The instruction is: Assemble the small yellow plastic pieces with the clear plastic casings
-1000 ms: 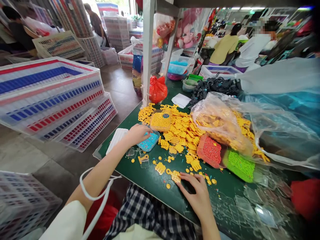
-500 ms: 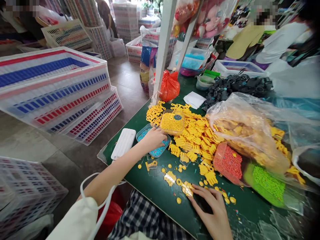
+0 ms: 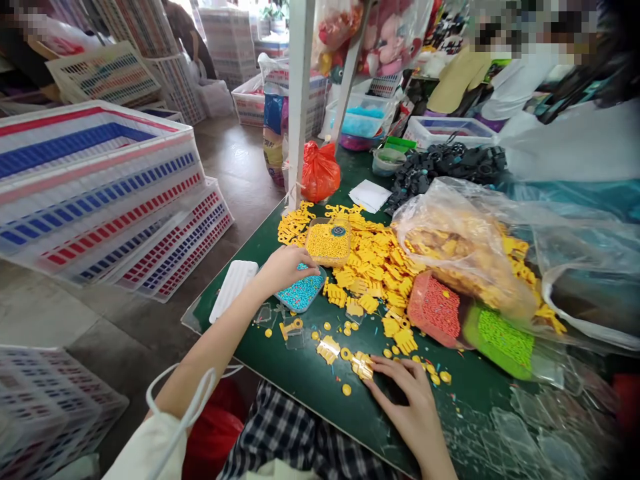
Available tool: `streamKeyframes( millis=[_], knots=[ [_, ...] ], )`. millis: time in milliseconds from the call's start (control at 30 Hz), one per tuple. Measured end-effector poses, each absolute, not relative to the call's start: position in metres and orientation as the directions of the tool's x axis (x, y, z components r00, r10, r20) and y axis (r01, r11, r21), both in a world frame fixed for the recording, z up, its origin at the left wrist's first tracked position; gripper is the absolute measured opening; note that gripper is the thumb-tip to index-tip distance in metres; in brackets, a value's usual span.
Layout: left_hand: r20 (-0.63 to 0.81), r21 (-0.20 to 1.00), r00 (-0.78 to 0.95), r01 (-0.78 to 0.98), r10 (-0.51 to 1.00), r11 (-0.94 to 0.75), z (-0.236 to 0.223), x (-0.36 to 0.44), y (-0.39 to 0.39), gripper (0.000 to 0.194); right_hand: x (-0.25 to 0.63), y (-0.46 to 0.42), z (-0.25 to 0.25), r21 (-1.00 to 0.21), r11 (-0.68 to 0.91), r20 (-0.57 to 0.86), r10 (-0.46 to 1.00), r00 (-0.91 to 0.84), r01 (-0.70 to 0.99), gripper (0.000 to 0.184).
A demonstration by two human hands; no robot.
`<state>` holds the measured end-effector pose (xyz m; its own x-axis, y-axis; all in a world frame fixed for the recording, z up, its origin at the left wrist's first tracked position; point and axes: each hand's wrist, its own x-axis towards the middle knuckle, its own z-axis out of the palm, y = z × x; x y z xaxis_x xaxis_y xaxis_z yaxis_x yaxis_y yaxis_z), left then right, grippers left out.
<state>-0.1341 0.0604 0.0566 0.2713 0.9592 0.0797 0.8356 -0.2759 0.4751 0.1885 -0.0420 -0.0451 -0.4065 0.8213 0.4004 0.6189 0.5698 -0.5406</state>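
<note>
My left hand [image 3: 286, 268] hangs with bunched fingertips at the edge of a shallow clear tray of blue beads [image 3: 303, 291]. Whether those fingers hold beads, I cannot tell. My right hand [image 3: 407, 399] lies on the green table [image 3: 475, 390] with its fingers spread, touching a small yellow plastic piece [image 3: 363, 366]. Between the hands lies a heap of yellow plastic pieces [image 3: 370, 277]. Beyond it stands a tray of yellow beads [image 3: 329, 243]. Red beads [image 3: 434, 308] and green beads [image 3: 497, 340] lie to the right, by a clear bag of yellow pieces [image 3: 455, 243].
A white ridged plastic plate [image 3: 233, 290] lies left of the blue tray. Black parts [image 3: 447, 167], a red bag [image 3: 320, 172] and white paper [image 3: 370, 195] sit farther along the table. Stacked plastic crates [image 3: 100, 193] fill the floor at left. Co-workers [image 3: 460, 80] sit beyond the table.
My left hand has drawn back from over the blue beads to the tray's edge. My right hand stays by the yellow piece. The whole view has shifted slightly.
</note>
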Motion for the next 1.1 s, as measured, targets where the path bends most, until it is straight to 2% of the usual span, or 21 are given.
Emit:
streamKeyframes(
  millis=[67,133,200,300,400,533,667,767,933,1100],
  knots=[
    [0.134,0.701,0.234,0.665,0.963,-0.259,0.065,-0.127,0.053,0.02,0.187,-0.043,-0.043,-0.56,0.553,0.383,0.833,-0.4,0.617,0.02],
    [0.163,0.841,0.195,0.486,0.967,-0.239,0.072,-0.114,0.043,0.027,0.186,-0.043,-0.041,-0.579,0.539,0.369,0.843,-0.392,0.613,0.022],
    [0.171,0.899,0.176,0.374,0.97,-0.226,0.076,-0.098,0.031,0.035,0.186,-0.044,-0.04,-0.601,0.511,0.346,0.86,-0.375,0.615,0.023],
    [0.168,0.92,0.201,0.32,0.965,-0.227,0.076,-0.07,0.014,0.039,0.186,-0.046,-0.036,-0.64,0.462,0.31,0.886,-0.344,0.613,0.025],
    [0.161,0.867,0.285,0.416,0.945,-0.274,0.064,-0.042,0.0,0.031,0.185,-0.048,-0.031,-0.666,0.454,0.315,0.89,-0.329,0.592,0.024],
    [0.143,0.673,0.403,0.629,0.904,-0.388,0.036,-0.016,-0.01,0.019,0.185,-0.049,-0.024,-0.686,0.463,0.34,0.886,-0.315,0.562,0.019],
    [0.114,0.493,0.498,0.723,0.86,-0.485,0.013,-0.006,-0.014,0.02,0.184,-0.049,-0.02,-0.708,0.429,0.317,0.903,-0.289,0.561,0.021],
    [0.125,0.401,0.537,0.742,0.834,-0.538,0.006,-0.007,-0.016,0.023,0.183,-0.048,-0.018,-0.717,0.403,0.287,0.914,-0.286,0.569,0.025],
    [0.12,0.338,0.568,0.747,0.814,-0.572,0.003,-0.011,-0.015,0.024,0.183,-0.046,-0.018,-0.727,0.379,0.268,0.924,-0.271,0.572,0.026],
    [0.075,0.377,0.581,0.736,0.811,-0.562,0.001,-0.012,-0.01,0.024,0.183,-0.046,-0.017,-0.724,0.367,0.258,0.929,-0.263,0.584,0.024]
  ],
)
